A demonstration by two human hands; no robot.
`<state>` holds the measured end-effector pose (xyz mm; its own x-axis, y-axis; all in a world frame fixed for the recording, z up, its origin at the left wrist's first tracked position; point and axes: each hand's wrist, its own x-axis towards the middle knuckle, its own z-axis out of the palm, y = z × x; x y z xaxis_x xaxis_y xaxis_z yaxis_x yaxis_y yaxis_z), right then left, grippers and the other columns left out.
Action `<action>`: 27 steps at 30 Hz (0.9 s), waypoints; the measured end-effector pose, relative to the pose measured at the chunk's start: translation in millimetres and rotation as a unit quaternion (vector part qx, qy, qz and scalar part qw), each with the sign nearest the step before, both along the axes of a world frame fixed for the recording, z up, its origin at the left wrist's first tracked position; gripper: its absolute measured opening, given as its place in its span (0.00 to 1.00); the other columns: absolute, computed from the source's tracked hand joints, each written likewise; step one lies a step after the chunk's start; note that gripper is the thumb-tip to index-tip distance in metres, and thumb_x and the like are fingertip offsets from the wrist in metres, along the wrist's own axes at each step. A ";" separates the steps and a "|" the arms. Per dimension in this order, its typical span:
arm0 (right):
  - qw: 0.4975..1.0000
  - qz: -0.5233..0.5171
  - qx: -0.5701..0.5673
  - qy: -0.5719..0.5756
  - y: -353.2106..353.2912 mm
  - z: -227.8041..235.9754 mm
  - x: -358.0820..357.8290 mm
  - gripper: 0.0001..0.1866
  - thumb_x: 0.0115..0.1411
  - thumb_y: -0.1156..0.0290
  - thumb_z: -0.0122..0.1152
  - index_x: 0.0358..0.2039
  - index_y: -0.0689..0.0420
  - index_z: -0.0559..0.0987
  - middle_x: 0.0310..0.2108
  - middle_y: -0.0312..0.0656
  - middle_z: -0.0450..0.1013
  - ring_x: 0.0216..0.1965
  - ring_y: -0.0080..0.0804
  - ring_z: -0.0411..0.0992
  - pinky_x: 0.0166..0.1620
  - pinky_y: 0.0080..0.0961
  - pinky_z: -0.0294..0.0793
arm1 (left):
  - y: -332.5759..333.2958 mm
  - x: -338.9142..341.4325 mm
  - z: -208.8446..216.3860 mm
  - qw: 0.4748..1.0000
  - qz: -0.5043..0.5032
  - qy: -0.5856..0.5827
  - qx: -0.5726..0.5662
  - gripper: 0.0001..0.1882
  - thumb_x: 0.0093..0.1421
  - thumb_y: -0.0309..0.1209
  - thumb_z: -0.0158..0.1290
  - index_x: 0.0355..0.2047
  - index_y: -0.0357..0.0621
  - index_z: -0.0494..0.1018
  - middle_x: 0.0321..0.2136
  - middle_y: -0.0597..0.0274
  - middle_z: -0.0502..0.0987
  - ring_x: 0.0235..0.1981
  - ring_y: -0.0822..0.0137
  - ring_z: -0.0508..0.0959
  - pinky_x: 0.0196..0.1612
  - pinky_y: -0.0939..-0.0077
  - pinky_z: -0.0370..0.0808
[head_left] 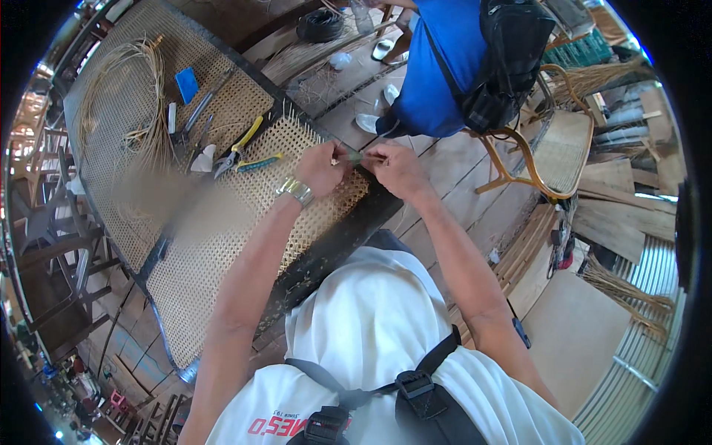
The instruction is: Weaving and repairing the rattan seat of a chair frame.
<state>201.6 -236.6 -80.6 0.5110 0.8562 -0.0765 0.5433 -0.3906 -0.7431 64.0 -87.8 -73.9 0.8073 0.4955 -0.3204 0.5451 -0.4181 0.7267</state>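
Observation:
My left hand (322, 167) and my right hand (394, 169) meet over the right edge of a woven cane panel (297, 144) set in a dark frame (315, 256). The fingers of both are closed in a pinch. A small greenish thing (354, 158) shows between the fingertips, too small to name. Loose cane ends stick up along the panel's far edge. To the left of my left hand lie yellow-handled cutters (245, 141) and pliers with teal and yellow grips (259, 163), both on the weave.
A coil of cane strands (156, 96), a blue block (187, 85) and slim tools (208, 101) lie farther left on the weave. Beyond the frame stands a person in blue with a black backpack (512, 52). A wooden chair (560, 144) and boards (571, 334) are at right.

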 end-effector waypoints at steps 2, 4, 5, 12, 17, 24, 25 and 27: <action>0.999 0.021 0.003 -0.044 3.8 3.5 -3.5 0.11 0.56 0.68 0.66 0.37 0.60 0.83 0.34 0.49 0.77 0.36 0.44 0.76 0.40 0.35 0.74 | -0.4 -2.8 -23.0 0.999 -0.013 -0.031 0.041 0.14 0.55 0.36 0.61 0.37 0.40 0.77 0.31 0.52 0.83 0.33 0.58 0.82 0.38 0.67 0.77; 0.995 0.039 0.008 -0.089 8.2 9.0 -6.6 0.12 0.55 0.67 0.69 0.36 0.61 0.83 0.33 0.47 0.76 0.35 0.45 0.76 0.39 0.33 0.74 | -2.1 -2.7 -20.4 0.994 -0.030 -0.063 0.083 0.14 0.55 0.36 0.61 0.37 0.40 0.76 0.31 0.52 0.82 0.33 0.57 0.82 0.38 0.67 0.77; 0.997 0.027 -0.028 -0.061 10.9 12.2 -9.3 0.10 0.55 0.69 0.65 0.35 0.60 0.83 0.36 0.48 0.76 0.40 0.47 0.75 0.44 0.38 0.74 | -3.2 -2.5 -18.8 0.996 -0.012 -0.052 0.068 0.14 0.55 0.36 0.61 0.37 0.39 0.76 0.32 0.51 0.82 0.33 0.57 0.82 0.39 0.67 0.77; 0.991 0.069 -0.105 -0.049 19.7 11.2 -7.5 0.10 0.52 0.75 0.58 0.36 0.60 0.79 0.41 0.50 0.75 0.46 0.50 0.73 0.49 0.44 0.72 | -11.3 -13.8 -26.6 0.990 0.033 -0.135 0.013 0.12 0.56 0.30 0.56 0.40 0.41 0.78 0.36 0.47 0.81 0.38 0.48 0.81 0.42 0.61 0.77; 0.992 0.065 -0.073 -0.079 11.4 11.4 -14.5 0.10 0.52 0.76 0.57 0.36 0.59 0.78 0.39 0.49 0.73 0.45 0.51 0.73 0.47 0.43 0.72 | 8.0 -6.9 -23.8 0.985 -0.123 -0.077 0.093 0.15 0.59 0.31 0.54 0.45 0.42 0.79 0.37 0.49 0.80 0.40 0.52 0.81 0.44 0.61 0.76; 0.996 0.077 0.016 -0.037 -1.5 8.9 -11.9 0.07 0.53 0.75 0.56 0.33 0.58 0.79 0.34 0.48 0.71 0.41 0.51 0.72 0.44 0.43 0.72 | 10.0 -9.7 -27.9 0.983 -0.071 -0.158 -0.061 0.11 0.56 0.31 0.60 0.38 0.40 0.79 0.34 0.50 0.78 0.37 0.54 0.80 0.42 0.63 0.75; 0.996 0.076 0.016 -0.036 -2.0 9.6 -14.7 0.07 0.53 0.75 0.56 0.33 0.58 0.79 0.34 0.48 0.71 0.41 0.51 0.72 0.44 0.43 0.72 | 8.5 -10.0 -28.2 0.983 -0.072 -0.158 -0.061 0.11 0.56 0.31 0.60 0.38 0.40 0.79 0.34 0.50 0.78 0.37 0.54 0.80 0.42 0.63 0.75; 0.990 0.091 0.036 -0.101 -0.9 12.2 -20.7 0.09 0.52 0.80 0.57 0.34 0.63 0.80 0.33 0.46 0.71 0.37 0.45 0.74 0.41 0.33 0.73 | 3.5 -12.1 -26.2 0.984 -0.038 -0.168 -0.042 0.10 0.57 0.30 0.59 0.38 0.39 0.79 0.34 0.51 0.78 0.35 0.55 0.80 0.41 0.64 0.75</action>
<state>181.0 -237.5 -68.4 0.3465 0.9350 0.0761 0.7400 -0.2226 -0.6347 51.9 -84.3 -100.1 0.9085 0.4126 -0.0661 0.2375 -0.3798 0.8941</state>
